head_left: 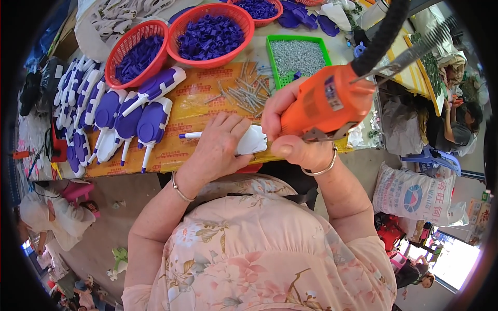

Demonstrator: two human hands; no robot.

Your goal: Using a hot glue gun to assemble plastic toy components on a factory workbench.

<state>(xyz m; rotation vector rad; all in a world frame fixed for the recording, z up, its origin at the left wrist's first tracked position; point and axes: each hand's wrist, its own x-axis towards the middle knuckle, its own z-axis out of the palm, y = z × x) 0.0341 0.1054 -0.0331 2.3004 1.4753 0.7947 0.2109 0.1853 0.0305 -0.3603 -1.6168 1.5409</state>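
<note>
My left hand (220, 146) presses a white plastic piece (254, 141) against the table edge. A thin white stem with a purple tip (192, 135) sticks out on the left side of that hand. My right hand (306, 154) is wrapped round an orange power screwdriver (322, 103), which hangs from a thick black cord and a coil spring. The driver's lower end is close to the white piece's right end; its bit is hidden by my fingers. Left of my left hand lie several purple-and-white plastic assemblies (151, 122) with stems.
Beyond my hands are loose thin metal pins (248, 92) and a green tray (268, 51) of small silvery parts. Red baskets (207, 63) of purple parts stand at the back left. More purple-and-white pieces (78, 96) pile up at far left. A white sack (410, 194) is right of me.
</note>
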